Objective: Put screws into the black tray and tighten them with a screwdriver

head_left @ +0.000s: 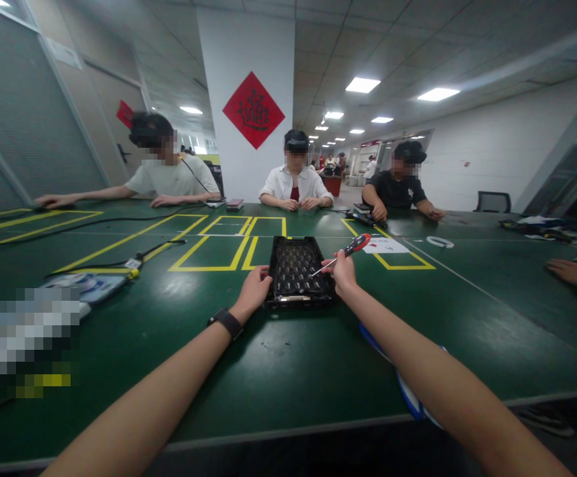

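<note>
A black rectangular tray-like case lies on the green table in front of me, its inside showing rows of small shiny raised shapes. My left hand grips the case's left side, fingers at its edge. At the right side, my right hand is closed on a screwdriver with a red and black handle. The screwdriver's thin metal shaft slants down to the left, its tip over the inside of the case. Whether the tip touches anything is too small to tell.
Yellow tape outlines mark the green table. A white paper and a white ring lie right of the case. Cables run at left. Several people sit around the table; another person's hand rests at far right.
</note>
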`<control>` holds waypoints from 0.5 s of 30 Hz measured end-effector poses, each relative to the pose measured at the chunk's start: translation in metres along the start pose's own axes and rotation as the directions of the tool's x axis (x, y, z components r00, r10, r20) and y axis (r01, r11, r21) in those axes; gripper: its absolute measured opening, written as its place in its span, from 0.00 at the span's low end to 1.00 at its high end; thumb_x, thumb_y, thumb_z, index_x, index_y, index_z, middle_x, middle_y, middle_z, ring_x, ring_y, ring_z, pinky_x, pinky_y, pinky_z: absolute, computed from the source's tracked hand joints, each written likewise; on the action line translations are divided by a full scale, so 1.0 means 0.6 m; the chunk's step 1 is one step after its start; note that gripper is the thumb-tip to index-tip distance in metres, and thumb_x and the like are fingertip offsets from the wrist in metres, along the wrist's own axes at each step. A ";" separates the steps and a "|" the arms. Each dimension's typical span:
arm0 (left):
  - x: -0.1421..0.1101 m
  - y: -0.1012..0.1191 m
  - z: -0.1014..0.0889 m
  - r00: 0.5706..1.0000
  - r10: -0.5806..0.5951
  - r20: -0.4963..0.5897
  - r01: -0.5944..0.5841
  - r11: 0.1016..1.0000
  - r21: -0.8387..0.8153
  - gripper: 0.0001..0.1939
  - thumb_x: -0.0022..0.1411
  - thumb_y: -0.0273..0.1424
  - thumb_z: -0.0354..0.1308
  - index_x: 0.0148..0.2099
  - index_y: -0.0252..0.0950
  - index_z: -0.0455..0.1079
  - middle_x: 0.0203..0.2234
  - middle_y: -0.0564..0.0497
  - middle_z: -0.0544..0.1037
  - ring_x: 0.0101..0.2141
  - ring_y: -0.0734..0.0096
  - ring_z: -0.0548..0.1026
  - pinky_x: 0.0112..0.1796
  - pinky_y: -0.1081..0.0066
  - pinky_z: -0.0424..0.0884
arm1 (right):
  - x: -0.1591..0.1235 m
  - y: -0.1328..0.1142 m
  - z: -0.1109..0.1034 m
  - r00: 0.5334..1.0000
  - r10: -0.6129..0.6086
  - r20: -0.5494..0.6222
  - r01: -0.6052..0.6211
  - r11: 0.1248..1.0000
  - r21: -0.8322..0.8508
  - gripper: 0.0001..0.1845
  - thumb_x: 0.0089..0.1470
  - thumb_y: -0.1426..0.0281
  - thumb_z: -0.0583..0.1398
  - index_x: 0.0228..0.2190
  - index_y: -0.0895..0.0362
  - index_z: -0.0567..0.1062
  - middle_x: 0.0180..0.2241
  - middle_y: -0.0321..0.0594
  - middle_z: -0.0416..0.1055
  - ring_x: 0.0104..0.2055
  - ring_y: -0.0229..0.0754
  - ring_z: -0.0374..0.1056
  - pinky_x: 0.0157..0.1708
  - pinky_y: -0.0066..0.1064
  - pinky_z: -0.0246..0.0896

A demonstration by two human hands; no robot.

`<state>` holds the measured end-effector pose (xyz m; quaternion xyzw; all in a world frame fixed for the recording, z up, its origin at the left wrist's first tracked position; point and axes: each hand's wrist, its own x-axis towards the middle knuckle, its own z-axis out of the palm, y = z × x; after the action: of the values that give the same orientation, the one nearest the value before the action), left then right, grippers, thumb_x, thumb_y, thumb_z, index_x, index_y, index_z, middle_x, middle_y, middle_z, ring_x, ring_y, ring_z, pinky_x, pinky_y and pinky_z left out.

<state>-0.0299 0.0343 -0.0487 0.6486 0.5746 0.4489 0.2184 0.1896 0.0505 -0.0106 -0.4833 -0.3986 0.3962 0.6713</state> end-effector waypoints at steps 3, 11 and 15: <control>-0.002 -0.001 0.004 1.000 -0.006 -0.020 0.006 1.000 -0.015 0.18 0.54 0.26 0.47 0.48 0.30 0.64 0.40 0.42 0.72 0.41 0.65 0.70 0.43 0.63 0.66 | -0.002 0.001 0.001 0.999 -0.017 0.039 0.016 0.999 0.029 0.13 0.57 0.58 0.46 0.30 0.55 0.58 0.16 0.31 0.68 0.12 0.34 0.63 0.14 0.24 0.55; -0.012 0.061 -0.015 0.940 0.295 -0.171 -0.267 0.949 0.170 0.15 0.53 0.28 0.52 0.45 0.36 0.66 0.41 0.46 0.71 0.41 0.65 0.69 0.44 0.63 0.64 | -0.035 -0.024 0.009 0.943 -0.321 0.089 0.326 0.944 -0.043 0.17 0.56 0.55 0.46 0.33 0.56 0.60 0.17 0.30 0.68 0.12 0.31 0.60 0.15 0.22 0.54; -0.004 0.111 -0.009 0.866 0.394 0.308 -0.422 0.906 0.028 0.11 0.54 0.38 0.54 0.35 0.36 0.72 0.28 0.50 0.74 0.31 0.69 0.71 0.34 0.69 0.66 | -0.076 -0.044 0.020 0.876 -0.438 0.203 0.455 0.889 -0.044 0.19 0.54 0.53 0.47 0.35 0.56 0.61 0.19 0.30 0.67 0.12 0.29 0.57 0.13 0.21 0.51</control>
<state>0.0023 0.0142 0.0067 0.8247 0.4055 0.3553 0.1710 0.1658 0.0066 0.0106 -0.3684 -0.5782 0.2560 0.6815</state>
